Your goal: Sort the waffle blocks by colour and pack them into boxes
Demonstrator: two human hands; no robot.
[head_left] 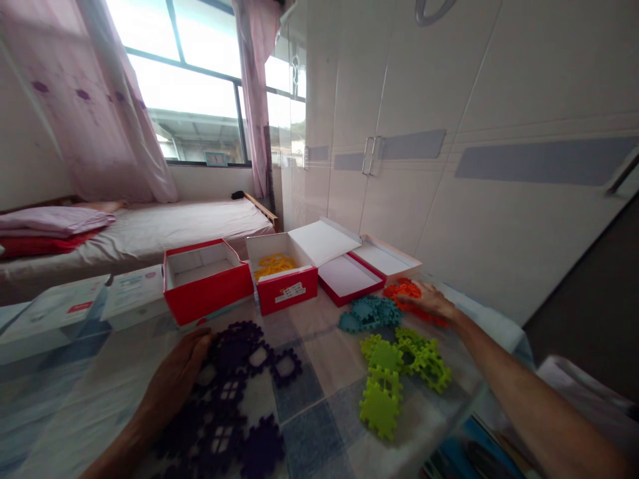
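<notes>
My left hand (176, 376) rests on the table at the left edge of a spread of dark purple interlocking plastic pieces (239, 392), fingers curled against them. My right hand (430, 301) reaches far right and lies flat, fingers stretched, over a pile of orange pieces (402, 290). Teal pieces (368, 314) lie just left of that hand. Lime green pieces (399, 376) lie nearer me, below my right forearm.
Two red boxes stand at the back of the checked tablecloth (309, 399): an empty one (204, 283) and one holding yellow pieces (282, 273), lid open. A third red-rimmed box (352, 276) lies open. White cartons (54, 313) sit left. Bed and wardrobe stand behind.
</notes>
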